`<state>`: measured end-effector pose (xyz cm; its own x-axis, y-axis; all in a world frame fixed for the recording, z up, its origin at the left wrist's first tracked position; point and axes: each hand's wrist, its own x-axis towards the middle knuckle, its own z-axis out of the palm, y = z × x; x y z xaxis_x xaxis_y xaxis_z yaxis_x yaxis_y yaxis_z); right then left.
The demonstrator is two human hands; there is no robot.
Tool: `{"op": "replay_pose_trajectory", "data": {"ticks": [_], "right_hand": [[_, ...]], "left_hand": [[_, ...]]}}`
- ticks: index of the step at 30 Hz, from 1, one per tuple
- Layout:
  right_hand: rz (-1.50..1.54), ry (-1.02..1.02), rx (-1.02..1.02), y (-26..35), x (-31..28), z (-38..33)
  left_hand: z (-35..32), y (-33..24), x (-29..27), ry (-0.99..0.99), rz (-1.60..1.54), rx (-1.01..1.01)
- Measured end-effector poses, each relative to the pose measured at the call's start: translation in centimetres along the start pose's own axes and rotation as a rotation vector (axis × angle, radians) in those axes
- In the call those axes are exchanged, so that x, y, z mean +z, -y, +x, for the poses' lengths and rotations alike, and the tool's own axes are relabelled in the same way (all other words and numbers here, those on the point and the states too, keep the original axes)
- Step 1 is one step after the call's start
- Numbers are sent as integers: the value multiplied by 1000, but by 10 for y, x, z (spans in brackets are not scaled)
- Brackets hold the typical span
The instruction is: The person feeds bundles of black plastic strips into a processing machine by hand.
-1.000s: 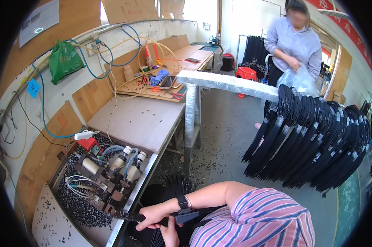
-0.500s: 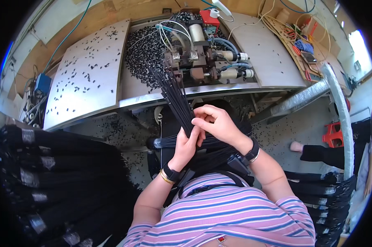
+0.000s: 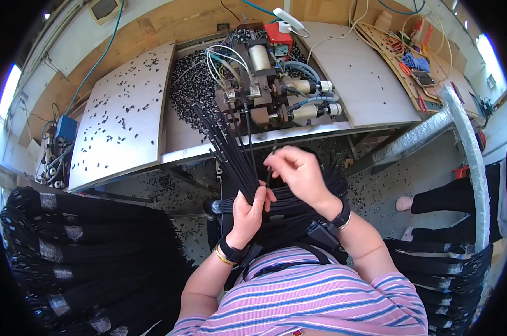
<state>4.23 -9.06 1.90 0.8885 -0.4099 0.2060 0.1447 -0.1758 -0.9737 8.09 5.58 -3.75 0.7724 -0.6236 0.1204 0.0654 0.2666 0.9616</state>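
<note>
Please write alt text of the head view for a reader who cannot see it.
The left hand grips a bunch of thin black cords while the right hand pinches one cord, in front of a small machine on a bench strewn with small black pieces.

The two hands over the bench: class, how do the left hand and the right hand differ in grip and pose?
The left hand grips a fanned bunch of black cords; the right hand pinches a single black cord. The left hand sits lower, nearer the body, while the right hand is raised toward the small machine. Both hands have a band on the wrist.
</note>
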Motion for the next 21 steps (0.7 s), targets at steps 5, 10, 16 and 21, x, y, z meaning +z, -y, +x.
{"op": "replay_pose_trajectory", "data": {"ticks": [5,10,16,21], "right_hand": [[173,-142,18,41,-13,31],[269,-77,-14,41,10,33],[153,11,-22,-11,25,-16],[204,27,66,-23,16,-25]], "left_hand": [[-3,-12,-5,13,107,6],[-3,-3,-7,-89,-30,27],[-28,18,8,-134,10,81],[-36,29,17,-155,-28,73]]}}
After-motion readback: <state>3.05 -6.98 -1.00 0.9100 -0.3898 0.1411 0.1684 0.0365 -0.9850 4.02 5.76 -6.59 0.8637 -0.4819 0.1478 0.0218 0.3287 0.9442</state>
